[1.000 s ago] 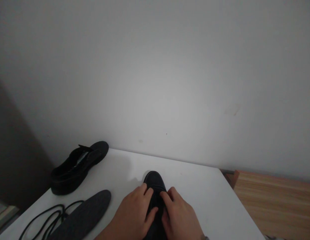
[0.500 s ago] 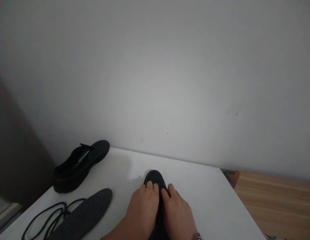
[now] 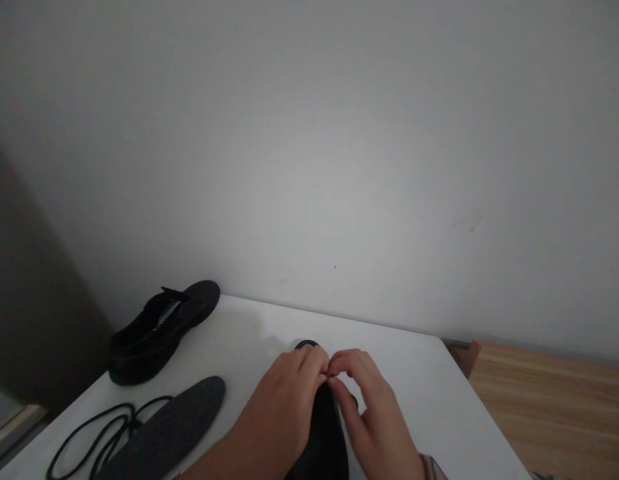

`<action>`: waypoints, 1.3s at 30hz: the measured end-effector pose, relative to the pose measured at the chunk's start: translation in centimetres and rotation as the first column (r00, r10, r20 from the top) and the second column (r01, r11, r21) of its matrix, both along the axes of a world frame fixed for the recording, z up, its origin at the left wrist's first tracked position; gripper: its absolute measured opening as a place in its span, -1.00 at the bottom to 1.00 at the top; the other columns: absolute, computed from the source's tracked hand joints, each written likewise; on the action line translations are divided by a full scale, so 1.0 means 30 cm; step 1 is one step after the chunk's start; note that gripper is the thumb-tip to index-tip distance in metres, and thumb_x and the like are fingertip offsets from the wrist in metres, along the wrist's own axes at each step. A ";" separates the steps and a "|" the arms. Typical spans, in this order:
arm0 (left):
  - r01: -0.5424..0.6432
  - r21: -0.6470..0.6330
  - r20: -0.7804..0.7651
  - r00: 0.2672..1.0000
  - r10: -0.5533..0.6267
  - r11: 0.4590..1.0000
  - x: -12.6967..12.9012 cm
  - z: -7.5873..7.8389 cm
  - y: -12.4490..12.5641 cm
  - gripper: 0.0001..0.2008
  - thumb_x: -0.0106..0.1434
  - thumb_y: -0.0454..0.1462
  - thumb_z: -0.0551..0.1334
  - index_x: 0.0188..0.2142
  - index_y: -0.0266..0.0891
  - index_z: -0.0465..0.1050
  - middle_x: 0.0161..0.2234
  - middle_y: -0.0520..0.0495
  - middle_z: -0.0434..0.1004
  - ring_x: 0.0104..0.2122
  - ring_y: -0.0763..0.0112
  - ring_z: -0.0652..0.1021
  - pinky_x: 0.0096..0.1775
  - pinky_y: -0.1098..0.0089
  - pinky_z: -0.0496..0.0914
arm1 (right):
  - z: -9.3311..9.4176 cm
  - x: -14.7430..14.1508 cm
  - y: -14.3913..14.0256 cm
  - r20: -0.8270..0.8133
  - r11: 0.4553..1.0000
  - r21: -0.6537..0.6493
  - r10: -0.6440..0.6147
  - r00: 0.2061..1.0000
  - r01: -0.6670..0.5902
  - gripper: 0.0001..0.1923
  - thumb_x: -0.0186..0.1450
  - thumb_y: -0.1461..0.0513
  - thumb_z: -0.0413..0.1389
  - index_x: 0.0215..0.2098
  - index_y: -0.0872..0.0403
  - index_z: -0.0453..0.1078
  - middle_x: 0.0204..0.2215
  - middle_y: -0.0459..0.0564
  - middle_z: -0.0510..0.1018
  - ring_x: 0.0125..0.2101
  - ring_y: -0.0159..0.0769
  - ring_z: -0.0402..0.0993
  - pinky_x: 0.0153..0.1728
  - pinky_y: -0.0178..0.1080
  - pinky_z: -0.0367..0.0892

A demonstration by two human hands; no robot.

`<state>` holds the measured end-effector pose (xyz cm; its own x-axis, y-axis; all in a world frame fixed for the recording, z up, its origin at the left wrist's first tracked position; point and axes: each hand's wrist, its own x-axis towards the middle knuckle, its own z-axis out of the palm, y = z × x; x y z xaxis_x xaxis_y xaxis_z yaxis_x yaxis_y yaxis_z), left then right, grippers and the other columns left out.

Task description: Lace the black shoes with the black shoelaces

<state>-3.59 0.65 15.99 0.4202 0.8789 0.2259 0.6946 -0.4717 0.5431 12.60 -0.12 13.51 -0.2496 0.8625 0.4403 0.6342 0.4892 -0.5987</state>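
A black shoe points away from me on the white table, its middle covered by my hands. My left hand lies over its upper, the fingers closed and bent toward the right. Thumb and forefinger of my right hand pinch together just above the shoe, meeting the left fingertips. Whatever the two hands pinch is too small and hidden to make out. A small dark piece shows between my right thumb and palm; I cannot tell what it belongs to.
Another black shoe stands at the table's back left, near the wall. In front of it lie a dark grey insole and a looped black lace. The white table meets the wall; wooden furniture is on the right.
Both hands were gripping the shoe's sides from above. Now their fingertips have come together over its middle, the right hand lifted and turned into a pinch.
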 end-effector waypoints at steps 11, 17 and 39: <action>-0.168 0.102 0.829 0.559 0.010 0.980 -0.182 0.138 -0.011 -0.95 0.43 -0.29 0.08 -0.22 -0.13 0.25 -0.53 0.13 0.42 -0.53 0.43 0.44 -0.42 0.43 0.40 | 0.233 0.125 -0.077 -0.649 0.985 0.088 -0.058 0.759 0.150 -0.88 0.38 0.10 0.16 -0.23 -0.04 0.42 -0.46 -0.08 0.57 -0.39 -0.29 0.54 -0.32 -0.32 0.49; -0.331 0.102 0.616 0.761 0.201 0.938 -0.225 0.072 0.007 -0.88 0.42 -0.21 0.07 -0.28 -0.12 0.26 -0.56 0.17 0.19 -0.59 0.46 0.27 -0.55 0.49 0.18 | 0.160 0.205 -0.047 -0.705 0.977 0.029 -0.130 0.697 0.211 -0.82 0.32 0.06 0.23 -0.27 -0.03 0.43 -0.48 -0.15 0.47 -0.44 -0.43 0.37 -0.41 -0.50 0.34; 0.051 -0.429 0.431 0.889 0.155 0.902 -0.133 -0.216 -0.031 -0.69 0.33 -0.10 0.14 -0.43 -0.19 0.50 0.23 -0.16 0.29 0.09 0.17 0.46 -0.17 0.41 0.45 | -0.128 0.112 -0.034 0.050 0.947 -0.317 0.061 0.997 -0.042 -0.63 0.44 0.03 -0.02 -0.40 0.01 0.47 -0.30 0.07 0.63 -0.11 -0.13 0.58 -0.10 -0.22 0.43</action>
